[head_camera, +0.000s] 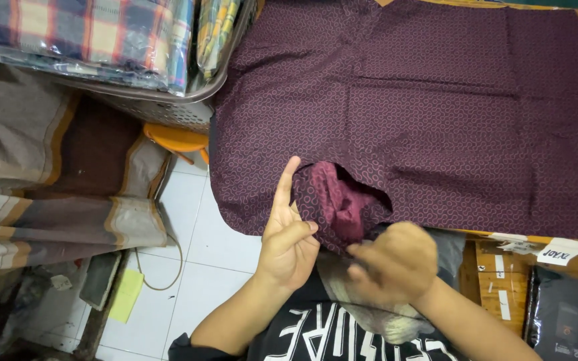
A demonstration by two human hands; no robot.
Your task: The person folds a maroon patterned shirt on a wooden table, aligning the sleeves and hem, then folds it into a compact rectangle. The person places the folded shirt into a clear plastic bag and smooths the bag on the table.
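At the lower middle of the frame the left hand (287, 244) pinches the near hem of a dark maroon shirt of thin cloth printed with small pale rings (436, 113), its index finger raised, while the blurred right hand (391, 262) curls its fingers on the bunched, turned-up edge just beside it. The shirt lies spread flat on the wooden surface (496, 267), filling the upper right of the frame, its lower edge hanging over the near side. The cloth looks light, soft and limp, likely to slide and crease, so hems and seams seem the best holds. At upper left a grey plastic basket (168, 107) holds plaid fabrics.
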